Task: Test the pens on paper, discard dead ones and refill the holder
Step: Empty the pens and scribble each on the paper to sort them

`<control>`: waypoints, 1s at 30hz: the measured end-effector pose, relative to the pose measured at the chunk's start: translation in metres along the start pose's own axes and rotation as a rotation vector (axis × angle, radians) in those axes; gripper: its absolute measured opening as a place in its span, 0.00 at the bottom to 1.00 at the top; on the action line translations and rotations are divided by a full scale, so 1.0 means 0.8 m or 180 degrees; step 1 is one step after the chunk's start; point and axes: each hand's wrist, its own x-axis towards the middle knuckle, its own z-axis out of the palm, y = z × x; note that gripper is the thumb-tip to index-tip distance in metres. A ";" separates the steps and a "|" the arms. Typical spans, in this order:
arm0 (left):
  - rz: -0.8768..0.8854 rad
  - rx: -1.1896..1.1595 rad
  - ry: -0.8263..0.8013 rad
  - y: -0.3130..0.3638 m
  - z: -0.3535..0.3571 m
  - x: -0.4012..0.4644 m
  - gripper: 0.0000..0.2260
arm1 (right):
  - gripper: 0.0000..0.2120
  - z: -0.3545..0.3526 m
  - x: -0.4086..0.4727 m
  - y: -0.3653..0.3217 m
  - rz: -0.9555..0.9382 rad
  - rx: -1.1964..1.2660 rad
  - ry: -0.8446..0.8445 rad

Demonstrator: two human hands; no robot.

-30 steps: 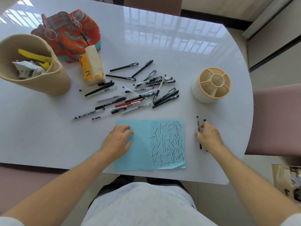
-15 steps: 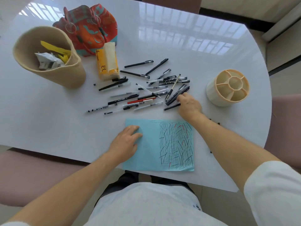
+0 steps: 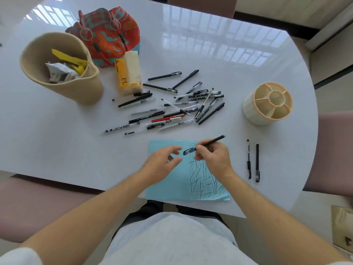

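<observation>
Over blue paper (image 3: 168, 190) — right hand (image 3: 214, 159) pinches pen (image 3: 208, 144).

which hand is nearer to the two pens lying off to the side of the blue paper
Right. The right hand, gripping a black pen over the blue paper, sits just beside the two side pens. The left hand is farther, over the paper's opposite edge.

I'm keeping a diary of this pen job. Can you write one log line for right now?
step: uncapping pen | right hand: holds pen | left hand: open by cap | paper: scribbled | holder: empty
</observation>
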 end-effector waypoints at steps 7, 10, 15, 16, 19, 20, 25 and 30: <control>0.0076 0.0149 -0.0317 0.014 -0.005 0.010 0.05 | 0.08 0.029 -0.027 0.025 0.0196 0.0428 -0.0105; 0.0190 0.0782 0.0038 0.005 -0.015 0.009 0.06 | 0.09 0.028 -0.017 0.026 0.0286 0.0552 0.0474; 0.0308 0.1330 0.0472 -0.037 -0.042 -0.002 0.09 | 0.05 -0.001 0.015 0.022 0.0131 0.0315 0.0762; 0.0408 0.1349 0.0478 -0.039 -0.041 -0.001 0.08 | 0.06 0.003 0.016 0.024 0.0050 0.0126 0.0636; 0.0649 0.1490 0.0364 -0.037 -0.025 0.007 0.09 | 0.09 0.030 0.008 0.035 -0.0295 -0.0441 0.0248; 0.0678 0.1561 0.0310 -0.038 -0.020 0.009 0.09 | 0.09 0.037 0.006 0.040 -0.0407 -0.0562 0.0165; 0.0626 0.1566 0.0163 -0.050 -0.015 0.009 0.09 | 0.07 0.053 0.001 0.056 -0.0900 -0.1132 0.0116; 0.0558 0.1549 0.0127 -0.052 -0.014 0.007 0.09 | 0.08 0.053 0.001 0.058 -0.0938 -0.1299 0.0208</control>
